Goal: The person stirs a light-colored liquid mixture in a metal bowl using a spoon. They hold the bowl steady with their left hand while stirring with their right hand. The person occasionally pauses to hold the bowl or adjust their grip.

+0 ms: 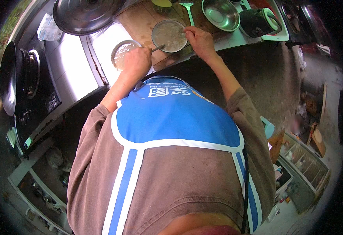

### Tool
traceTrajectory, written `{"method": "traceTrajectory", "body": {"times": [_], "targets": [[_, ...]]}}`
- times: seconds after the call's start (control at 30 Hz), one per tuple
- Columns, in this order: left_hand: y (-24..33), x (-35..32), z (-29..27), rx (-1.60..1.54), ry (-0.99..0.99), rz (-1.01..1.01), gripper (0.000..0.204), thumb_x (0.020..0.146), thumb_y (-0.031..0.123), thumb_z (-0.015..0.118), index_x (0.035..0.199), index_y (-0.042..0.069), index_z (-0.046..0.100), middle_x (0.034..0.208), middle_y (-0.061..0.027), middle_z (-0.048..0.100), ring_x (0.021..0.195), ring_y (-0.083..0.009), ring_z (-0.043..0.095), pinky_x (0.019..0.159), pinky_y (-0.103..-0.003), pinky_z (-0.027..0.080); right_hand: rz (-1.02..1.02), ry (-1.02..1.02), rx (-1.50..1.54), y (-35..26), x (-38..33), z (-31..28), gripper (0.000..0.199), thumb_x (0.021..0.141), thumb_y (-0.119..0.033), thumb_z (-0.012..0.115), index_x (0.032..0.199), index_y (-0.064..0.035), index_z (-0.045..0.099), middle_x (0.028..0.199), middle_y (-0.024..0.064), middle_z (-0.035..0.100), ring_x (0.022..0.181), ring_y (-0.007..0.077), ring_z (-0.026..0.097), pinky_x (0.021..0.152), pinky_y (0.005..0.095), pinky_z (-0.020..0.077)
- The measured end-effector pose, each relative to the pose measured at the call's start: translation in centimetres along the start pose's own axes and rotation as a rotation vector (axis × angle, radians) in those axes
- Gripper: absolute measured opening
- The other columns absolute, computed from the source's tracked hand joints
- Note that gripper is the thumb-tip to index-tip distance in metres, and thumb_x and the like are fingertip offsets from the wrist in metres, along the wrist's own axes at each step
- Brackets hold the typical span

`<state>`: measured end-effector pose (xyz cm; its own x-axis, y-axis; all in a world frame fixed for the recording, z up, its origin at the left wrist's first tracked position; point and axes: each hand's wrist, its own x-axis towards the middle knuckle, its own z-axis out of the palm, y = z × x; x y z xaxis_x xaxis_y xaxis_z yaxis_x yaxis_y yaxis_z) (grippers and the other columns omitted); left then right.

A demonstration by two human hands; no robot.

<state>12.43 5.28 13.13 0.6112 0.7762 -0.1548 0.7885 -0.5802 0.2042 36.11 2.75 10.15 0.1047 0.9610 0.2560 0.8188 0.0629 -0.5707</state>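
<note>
My left hand (138, 62) is closed around a thin, dark utensil (159, 47), whose tip points toward the near rim of a round bowl (153, 36). Its kind is hard to make out. Greyish-brown, cloudy liquid (169, 34) fills that bowl. On the bowl's right rim, my right hand (201, 41) pinches the edge between thumb and fingers. Partly hidden under my left hand and wrist is a second round bowl (113, 55), with paler, lumpy or bubbly contents. Both bowls stand side by side at the counter's near edge, the right one on a brown board (134, 19).
A large dark pan or lid (85, 17) lies at the far left. Beyond the bowls are a green-lit spatula (189, 11), a cut green piece (162, 5), a steel basin (220, 15) and a black pot (255, 23). Black woks (10, 78) stand at the left edge.
</note>
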Motion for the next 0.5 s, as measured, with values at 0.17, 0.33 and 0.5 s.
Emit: {"method": "traceTrajectory", "body": {"times": [0.17, 0.33, 0.5], "targets": [[0.3, 0.2, -0.3, 0.034, -0.024, -0.017, 0.017, 0.08, 0.01, 0.047, 0.079, 0.004, 0.063, 0.071, -0.0199, 0.063, 0.067, -0.034, 0.064, 0.057, -0.042, 0.052, -0.109, -0.006, -0.011, -0.9, 1.1, -0.1, 0.018, 0.085, -0.02, 0.052, 0.094, -0.009, 0.063, 0.084, 0.0125, 0.064, 0.075, 0.0292, 0.063, 0.066, 0.0373, 0.0484], [0.0, 0.2, 0.0, 0.034, -0.019, -0.001, 0.017, 0.08, 0.01, 0.047, 0.079, 0.004, 0.063, 0.071, -0.0193, 0.063, 0.068, -0.0335, 0.065, 0.057, -0.042, 0.052, -0.079, -0.017, -0.008, -0.9, 2.1, -0.4, 0.019, 0.087, -0.02, 0.051, 0.095, -0.009, 0.063, 0.082, 0.0123, 0.065, 0.073, 0.0273, 0.063, 0.065, 0.0362, 0.0484], [0.0, 0.3, -0.1, 0.02, -0.034, -0.008, 0.017, 0.079, 0.01, 0.048, 0.078, 0.003, 0.063, 0.072, -0.0195, 0.063, 0.068, -0.0337, 0.064, 0.058, -0.042, 0.052, 0.009, 0.024, -0.023, 0.5, 2.0, -0.9, 0.022, 0.088, -0.022, 0.05, 0.097, -0.0075, 0.064, 0.079, 0.0104, 0.066, 0.071, 0.0217, 0.065, 0.064, 0.0327, 0.049]]}}
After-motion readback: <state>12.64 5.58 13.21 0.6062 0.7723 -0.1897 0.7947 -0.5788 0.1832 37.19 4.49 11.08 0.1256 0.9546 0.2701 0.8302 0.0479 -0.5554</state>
